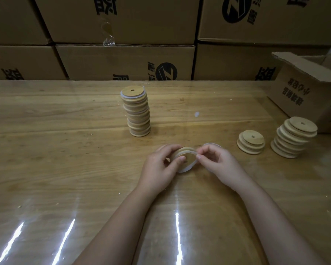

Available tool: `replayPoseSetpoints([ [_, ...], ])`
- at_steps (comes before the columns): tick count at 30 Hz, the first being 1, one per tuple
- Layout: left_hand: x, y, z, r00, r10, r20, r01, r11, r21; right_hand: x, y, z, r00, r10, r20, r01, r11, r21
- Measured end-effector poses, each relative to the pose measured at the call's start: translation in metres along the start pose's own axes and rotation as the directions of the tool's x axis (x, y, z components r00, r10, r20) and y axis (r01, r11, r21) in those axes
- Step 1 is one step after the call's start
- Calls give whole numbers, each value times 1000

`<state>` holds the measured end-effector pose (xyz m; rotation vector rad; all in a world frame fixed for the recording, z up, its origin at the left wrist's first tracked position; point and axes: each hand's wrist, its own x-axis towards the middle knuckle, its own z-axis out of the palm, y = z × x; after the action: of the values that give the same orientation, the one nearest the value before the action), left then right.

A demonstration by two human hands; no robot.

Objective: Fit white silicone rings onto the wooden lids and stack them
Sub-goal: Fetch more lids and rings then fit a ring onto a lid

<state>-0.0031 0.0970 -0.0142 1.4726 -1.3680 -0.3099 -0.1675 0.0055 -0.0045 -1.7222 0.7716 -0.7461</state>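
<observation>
My left hand (161,165) grips a round wooden lid (185,155) just above the table, thumb on its face. My right hand (216,161) pinches a white silicone ring (188,167) at the lid's right edge; the ring loops around the lid's lower rim. Another white ring (211,144) peeks out behind my right hand. A tall stack of ringed lids (137,111) stands behind the hands at the centre. To the right sit a short stack of bare lids (250,141) and a taller one (293,136).
An open cardboard box (304,88) stands at the far right on the wooden table (65,150), which is covered with glossy clear film. A wall of sealed cartons (122,35) lines the table's back edge. A small white scrap (196,114) lies mid-table.
</observation>
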Motion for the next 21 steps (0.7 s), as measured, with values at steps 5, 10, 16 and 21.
replayPoseSetpoints([
  [5,1,-1,0,1000,11,11,-11,1000,1,-2,-2,0,1000,-12,4,12,998,-55],
  [10,2,-1,-1,999,-52,8,52,998,-37,-1,-1,2,1000,-1,-3,1,993,-117],
  [16,0,-1,-3,993,-119,-1,119,988,-97,-5,4,11,1000,-17,-5,16,988,-155],
  [21,0,2,-1,999,30,-18,-29,995,92,-7,-4,17,987,-129,-98,114,983,-147],
])
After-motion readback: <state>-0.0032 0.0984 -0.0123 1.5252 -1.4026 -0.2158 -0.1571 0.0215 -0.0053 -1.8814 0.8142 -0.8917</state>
